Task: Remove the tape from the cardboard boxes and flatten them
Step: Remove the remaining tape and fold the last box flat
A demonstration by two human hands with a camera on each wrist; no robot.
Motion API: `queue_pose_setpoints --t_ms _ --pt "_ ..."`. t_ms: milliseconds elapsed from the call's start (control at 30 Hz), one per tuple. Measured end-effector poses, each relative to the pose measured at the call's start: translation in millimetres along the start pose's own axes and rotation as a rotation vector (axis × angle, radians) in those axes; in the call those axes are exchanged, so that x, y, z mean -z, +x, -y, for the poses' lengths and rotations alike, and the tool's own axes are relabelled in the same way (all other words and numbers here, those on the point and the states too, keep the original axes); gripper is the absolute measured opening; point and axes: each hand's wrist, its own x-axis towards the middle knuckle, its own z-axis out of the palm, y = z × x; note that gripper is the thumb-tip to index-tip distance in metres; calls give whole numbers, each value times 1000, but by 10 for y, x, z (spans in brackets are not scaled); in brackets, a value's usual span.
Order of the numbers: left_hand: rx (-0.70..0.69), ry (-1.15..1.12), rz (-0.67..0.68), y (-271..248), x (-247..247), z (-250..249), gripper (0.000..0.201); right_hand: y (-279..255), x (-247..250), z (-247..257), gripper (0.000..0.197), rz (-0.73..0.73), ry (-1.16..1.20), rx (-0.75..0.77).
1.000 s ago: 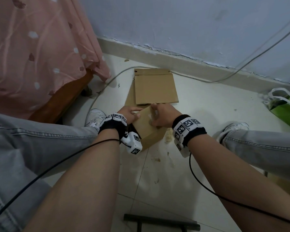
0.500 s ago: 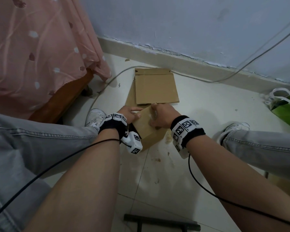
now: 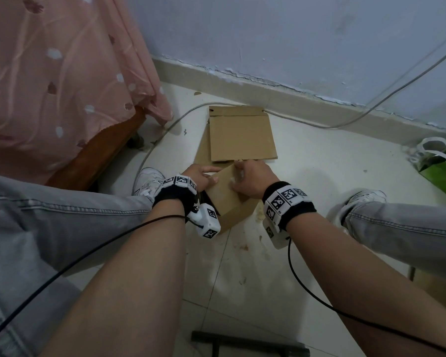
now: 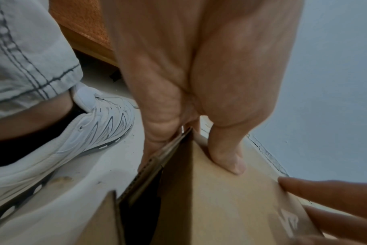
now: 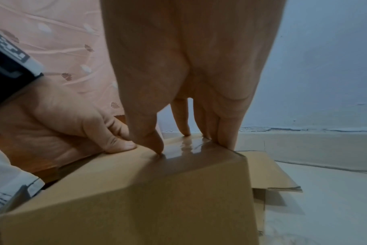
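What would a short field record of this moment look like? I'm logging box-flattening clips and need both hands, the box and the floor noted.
box in hand: cardboard box, still in shape, between the knees
tape: glossy strip on the box top
left hand: grips the box's left edge
right hand: fingertips on the tape
flattened cardboard: flat on the floor beyond the box
green bag: far right

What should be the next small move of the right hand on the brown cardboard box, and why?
Probably the right hand should pick up an edge of the shiny clear tape with a fingertip and begin peeling. Its fingertips rest on that tape on top of the brown cardboard box, no tape edge looks lifted yet, and the left hand grips the box side, steadying it.
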Motion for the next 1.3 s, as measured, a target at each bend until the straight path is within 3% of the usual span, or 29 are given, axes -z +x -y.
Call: queue_pose_setpoints --t_ms 300,567,733,833,900,1067,1233,1300 --pt "-4 -27 5 1 -5 22 31 -27 -41 88 32 -72 -46 -36" --pt "13 -12 2 -1 -3 -14 28 -30 20 64 50 1 50 -56" --pt "15 -19 -23 -32 -11 -22 29 -64 -110 77 30 -143 123 -161" --pt "10 -17 -25 -38 -20 -27 30 -94 -212 127 12 -178 8 -101" --pt "4 -12 -19 -47 -26 -25 30 -114 -247 143 12 -188 -41 -80" --pt "-21 16 -39 -64 -29 -32 31 -73 -160 110 21 -113 -48 -82" --pt "-12 20 -33 -60 -25 -24 31 -45 58 19 8 -75 165 -167" --pt "-10 12 -31 -51 -25 -17 31 -30 124 -36 13 -41 237 -198"
